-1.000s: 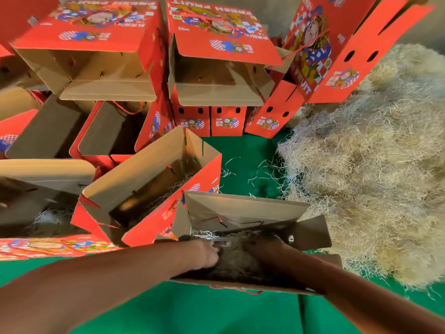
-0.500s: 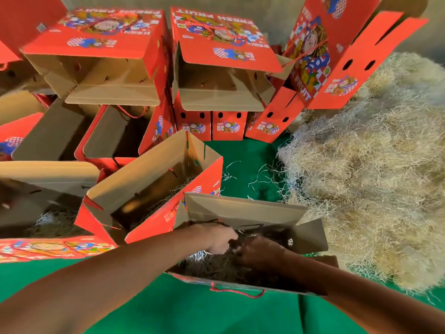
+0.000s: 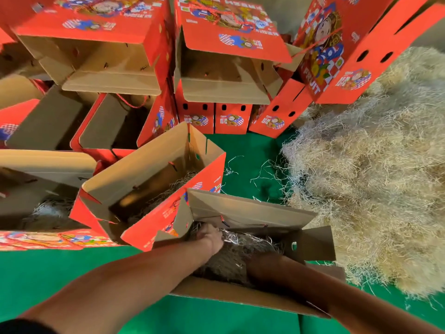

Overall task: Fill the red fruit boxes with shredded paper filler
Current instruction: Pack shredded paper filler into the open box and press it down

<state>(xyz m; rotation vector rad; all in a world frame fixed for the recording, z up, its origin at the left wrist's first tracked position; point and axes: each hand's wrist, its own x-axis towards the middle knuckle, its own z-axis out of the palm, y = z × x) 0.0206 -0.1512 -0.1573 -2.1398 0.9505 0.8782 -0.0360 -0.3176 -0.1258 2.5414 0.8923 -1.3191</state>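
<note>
An open red fruit box [image 3: 252, 210] lies right in front of me on the green cover, with brown flaps spread and shredded paper filler [image 3: 248, 242] inside. My left hand [image 3: 212, 237] is in the box's far left corner, fingers pushed down into the filler. My right hand [image 3: 258, 263] reaches in from the right and sits low in shadow, its fingers buried in the filler. A large pale heap of shredded paper [image 3: 373, 177] lies to the right of the box.
An open box [image 3: 144, 169] with a little filler leans against the front box's left side, and a further one [image 3: 48, 162] holds filler at far left. Several red boxes [image 3: 226, 42] are stacked behind. Loose strands lie on the green cover [image 3: 248, 153].
My left hand has moved from the box's middle to its far left corner. My right hand has sunk lower and nearer to me in the filler. The view has shifted slightly.
</note>
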